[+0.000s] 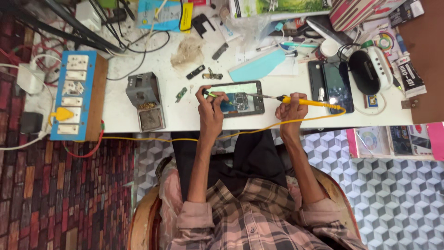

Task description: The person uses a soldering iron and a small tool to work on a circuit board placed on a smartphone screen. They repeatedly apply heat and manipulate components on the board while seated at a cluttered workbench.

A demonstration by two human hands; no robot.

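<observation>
Cluttered white workbench (185, 118) lay before us, the opened phone (238, 98) near its front edge. Our right hand (290, 111) gripped the yellow soldering iron (303, 101), its long axis running across the bench, tip pointing left onto the phone's board. Our left hand (210, 104) pinched small tweezers (209, 94) there. We judged a slip could scorch nearby parts, since the yellow cord (185, 138) might tug the iron.

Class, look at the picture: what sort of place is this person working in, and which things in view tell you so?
Probably a small phone repair bench. The right hand holds a yellow soldering iron over an opened phone; more phones and a solder stand lie nearby.
</observation>
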